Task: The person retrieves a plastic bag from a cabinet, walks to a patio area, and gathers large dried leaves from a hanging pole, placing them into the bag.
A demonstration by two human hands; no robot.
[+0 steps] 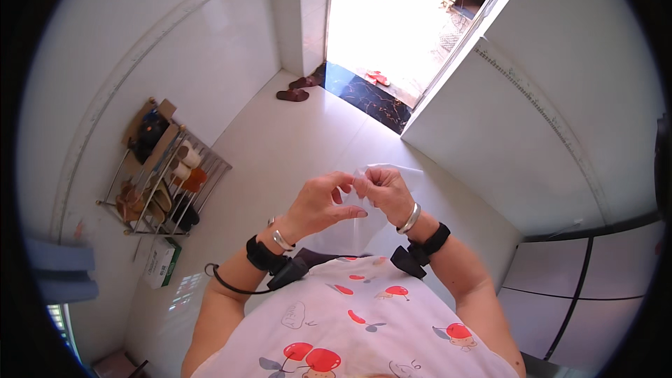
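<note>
A clear, thin plastic bag or sheet (pixel 362 233) hangs in front of my body, its upper edge folded over to the right. My right hand (pixel 387 193) pinches it near the top between thumb and curled fingers. Close on the left is my left hand (pixel 320 202), its index fingertip touching or almost touching the plastic beside the right thumb. The left thumb points right, apart from the bent fingers. Whether the plastic has an opening I cannot tell.
A metal shoe rack (pixel 165 178) with shoes and a cardboard box stands at the left wall. Below it is a white-green carton (pixel 163 262). Brown slippers (pixel 293 95) lie by the doorway's dark stone threshold (pixel 362 97). A panelled cabinet (pixel 551 268) stands at right.
</note>
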